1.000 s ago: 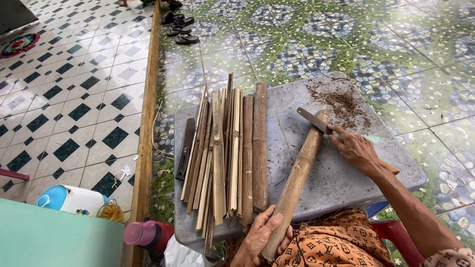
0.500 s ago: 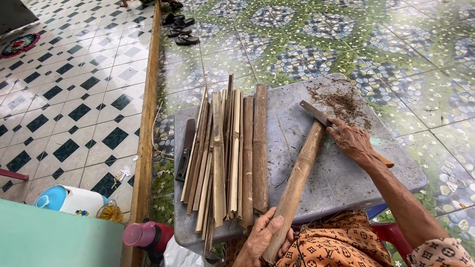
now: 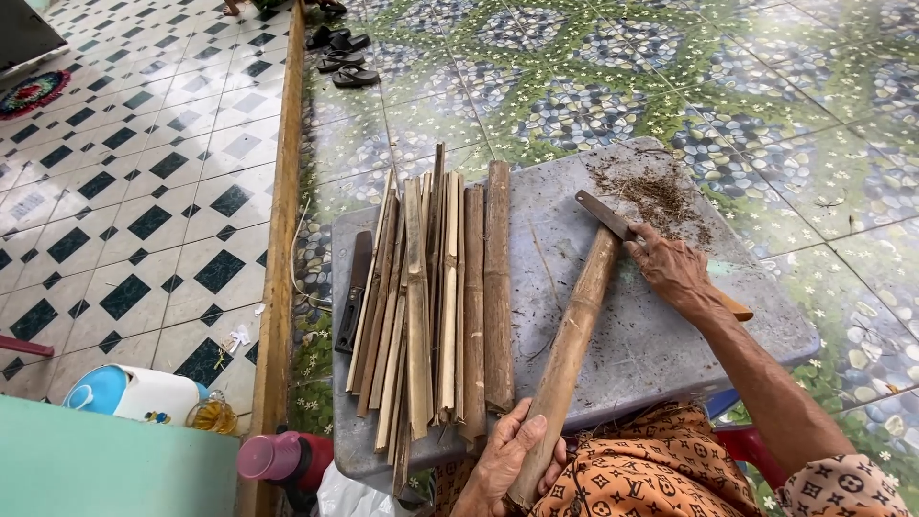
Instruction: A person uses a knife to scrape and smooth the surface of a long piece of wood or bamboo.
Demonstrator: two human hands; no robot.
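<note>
A long brown bamboo pole (image 3: 571, 354) is lying slanted across the grey table, its near end sticking out over the edge. A knife (image 3: 622, 232) with a dark blade and wooden handle is resting on the pole's far end.

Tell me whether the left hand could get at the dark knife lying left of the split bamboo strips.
Probably yes. The left hand grips the near end of the bamboo pole, so it must let go first. The dark knife lies bare on the grey slab, with only the low split bamboo strips between.
</note>
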